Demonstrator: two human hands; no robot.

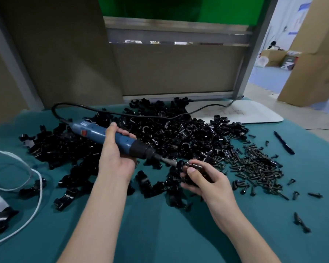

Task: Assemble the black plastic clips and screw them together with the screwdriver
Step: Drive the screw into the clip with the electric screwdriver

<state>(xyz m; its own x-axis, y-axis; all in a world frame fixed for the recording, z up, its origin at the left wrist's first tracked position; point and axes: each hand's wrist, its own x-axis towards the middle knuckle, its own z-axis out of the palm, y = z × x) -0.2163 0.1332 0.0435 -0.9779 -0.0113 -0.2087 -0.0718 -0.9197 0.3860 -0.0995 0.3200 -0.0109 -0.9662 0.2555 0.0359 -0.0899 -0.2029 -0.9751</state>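
Gripping the blue screwdriver round its barrel, the left hand slants it down to the right, probably to bring the bit onto the black clip. The right hand pinches that clip, just near of the clip pile. Screws lie handy further right. The screwdriver's red label is unreadable.

Looks like a small assembly workshop or packing room; bulk heap of black plastic clips spread just beyond the grip on the corded electric screwdriver; loose pile of dark screws right of the pinched clip; teal cloth as bench cover beneath both grips; grey partition panel well behind; cardboard boxes and tall cardboard sheets far to the right of the grips, on a blue floor.
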